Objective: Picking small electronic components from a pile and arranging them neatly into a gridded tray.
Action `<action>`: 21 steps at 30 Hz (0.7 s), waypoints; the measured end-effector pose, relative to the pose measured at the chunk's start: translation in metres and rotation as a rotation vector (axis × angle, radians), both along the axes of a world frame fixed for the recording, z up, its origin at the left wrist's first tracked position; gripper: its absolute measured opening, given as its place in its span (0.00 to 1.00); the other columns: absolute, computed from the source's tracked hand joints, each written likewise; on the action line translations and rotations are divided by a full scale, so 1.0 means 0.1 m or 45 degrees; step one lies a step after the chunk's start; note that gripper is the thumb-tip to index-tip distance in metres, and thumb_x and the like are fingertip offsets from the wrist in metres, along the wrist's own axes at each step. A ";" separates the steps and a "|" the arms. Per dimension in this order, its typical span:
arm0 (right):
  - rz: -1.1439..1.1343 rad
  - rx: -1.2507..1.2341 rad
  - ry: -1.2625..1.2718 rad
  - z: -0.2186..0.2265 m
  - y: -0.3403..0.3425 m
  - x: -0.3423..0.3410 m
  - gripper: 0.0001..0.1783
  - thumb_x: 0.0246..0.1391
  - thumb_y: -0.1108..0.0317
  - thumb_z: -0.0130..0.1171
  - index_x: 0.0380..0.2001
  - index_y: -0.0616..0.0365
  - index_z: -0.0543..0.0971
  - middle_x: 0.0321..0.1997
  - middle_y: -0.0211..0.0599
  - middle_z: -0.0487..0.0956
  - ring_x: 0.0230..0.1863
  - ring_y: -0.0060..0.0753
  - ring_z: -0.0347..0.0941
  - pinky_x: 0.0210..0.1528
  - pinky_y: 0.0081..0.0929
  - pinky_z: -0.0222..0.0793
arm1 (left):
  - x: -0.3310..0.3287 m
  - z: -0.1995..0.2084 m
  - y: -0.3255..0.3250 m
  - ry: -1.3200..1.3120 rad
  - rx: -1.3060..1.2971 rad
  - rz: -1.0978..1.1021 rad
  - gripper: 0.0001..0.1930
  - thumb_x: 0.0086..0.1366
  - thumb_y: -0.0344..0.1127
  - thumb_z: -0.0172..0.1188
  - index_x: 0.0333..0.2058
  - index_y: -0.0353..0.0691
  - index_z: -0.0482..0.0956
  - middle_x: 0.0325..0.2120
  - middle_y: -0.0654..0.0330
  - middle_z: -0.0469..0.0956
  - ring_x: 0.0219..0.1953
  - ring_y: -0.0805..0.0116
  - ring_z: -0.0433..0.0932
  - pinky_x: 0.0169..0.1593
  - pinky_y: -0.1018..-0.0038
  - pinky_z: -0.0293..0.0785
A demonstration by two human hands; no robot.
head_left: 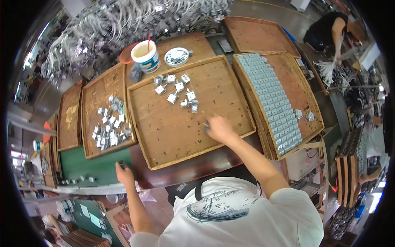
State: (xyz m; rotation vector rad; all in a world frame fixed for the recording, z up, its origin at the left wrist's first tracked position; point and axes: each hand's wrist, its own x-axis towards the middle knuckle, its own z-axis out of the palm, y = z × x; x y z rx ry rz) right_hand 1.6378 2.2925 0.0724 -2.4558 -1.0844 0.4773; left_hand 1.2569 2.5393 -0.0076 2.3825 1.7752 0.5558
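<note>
My right hand [221, 129] is over the lower right of the middle wooden tray [185, 150], its fingers closed on a small grey metal part [206, 126]. Beyond it in the same tray lies a loose cluster of small silvery metal parts [179, 86], boxy and with short stems. My left hand [125, 174] is by the front edge of the green bench top [88, 166]. Its fingers are curled around a small dark metallic part [123, 165], mostly hidden by the hand.
To the left, another wooden tray [88, 150] holds piled silvery parts. On the right, a tray [312, 127] carries tight rows of them. Behind stand a white tub [146, 57] with a red stick and a round dish [177, 57]. A co-worker [329, 31] is at the far right.
</note>
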 end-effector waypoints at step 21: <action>-1.221 -0.145 -0.214 0.24 -0.77 3.31 0.25 0.51 0.54 0.53 0.49 0.54 0.81 0.57 0.47 0.76 0.62 0.52 0.65 0.62 0.42 0.62 | 3.16 0.49 -0.52 0.004 0.047 -1.309 0.16 0.56 0.27 0.58 0.44 0.39 0.76 0.41 0.46 0.73 0.46 0.42 0.71 0.49 0.55 0.70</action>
